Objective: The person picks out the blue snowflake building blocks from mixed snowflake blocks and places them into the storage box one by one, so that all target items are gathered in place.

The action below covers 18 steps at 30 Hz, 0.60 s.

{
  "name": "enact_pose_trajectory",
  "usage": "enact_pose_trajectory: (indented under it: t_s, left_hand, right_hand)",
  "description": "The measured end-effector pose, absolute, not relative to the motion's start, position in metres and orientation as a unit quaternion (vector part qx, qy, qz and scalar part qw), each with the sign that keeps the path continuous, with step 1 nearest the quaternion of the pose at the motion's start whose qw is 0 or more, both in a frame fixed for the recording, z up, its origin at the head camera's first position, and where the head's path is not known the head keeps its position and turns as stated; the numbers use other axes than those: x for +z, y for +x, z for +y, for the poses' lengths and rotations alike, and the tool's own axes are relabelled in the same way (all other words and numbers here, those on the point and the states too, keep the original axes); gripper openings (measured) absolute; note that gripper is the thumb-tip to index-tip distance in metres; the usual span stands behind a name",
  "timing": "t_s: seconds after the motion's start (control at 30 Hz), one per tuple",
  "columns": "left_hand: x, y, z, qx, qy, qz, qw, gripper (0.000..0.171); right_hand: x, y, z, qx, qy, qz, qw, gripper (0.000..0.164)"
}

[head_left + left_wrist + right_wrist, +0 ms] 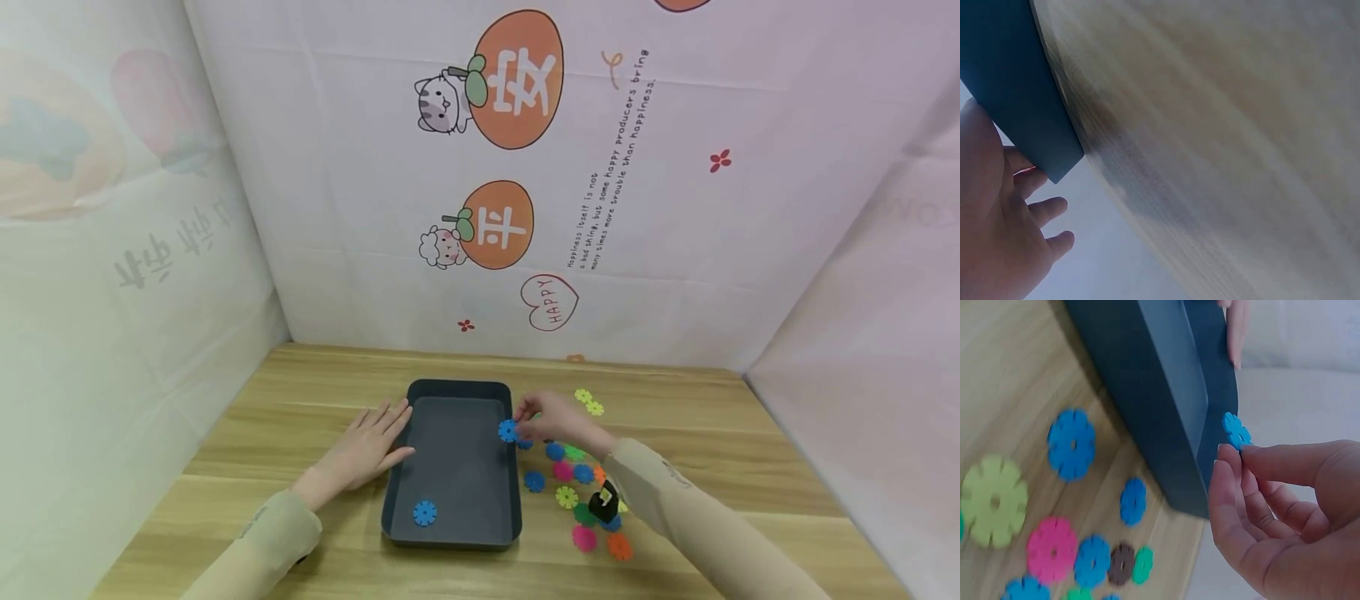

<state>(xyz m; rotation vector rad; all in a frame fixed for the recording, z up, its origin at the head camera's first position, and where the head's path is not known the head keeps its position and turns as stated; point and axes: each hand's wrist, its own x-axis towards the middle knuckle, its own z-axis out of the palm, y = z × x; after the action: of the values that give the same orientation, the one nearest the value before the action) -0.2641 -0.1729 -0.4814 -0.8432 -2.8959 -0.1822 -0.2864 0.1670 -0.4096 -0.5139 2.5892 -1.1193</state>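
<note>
A dark grey rectangular tray stands on the wooden table, with one blue notched plastic disc lying in its near left part. My left hand rests on the tray's left rim, fingers straight and spread; the left wrist view shows its fingers beside the tray's outer wall. Between thumb and fingertips my right hand pinches another blue notched disc, held up at the tray's right rim. In the right wrist view the disc stands out beyond the fingertips.
Right of the tray, loose notched discs lie scattered: a pink disc, a yellow-green disc, an orange disc and several more. Two yellow discs lie farther back. A printed white cloth hangs behind the table.
</note>
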Motion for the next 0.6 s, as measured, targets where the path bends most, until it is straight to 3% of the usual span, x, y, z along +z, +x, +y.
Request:
enact_pose_trajectory:
  t_s: [0.6]
  left_hand:
    - [-0.482, -0.265, -0.173, -0.064, -0.275, -0.958, 0.053, 0.07]
  right_hand:
    - [-0.428, -0.275, 0.1, -0.415, -0.215, 0.857, 0.217, 0.008]
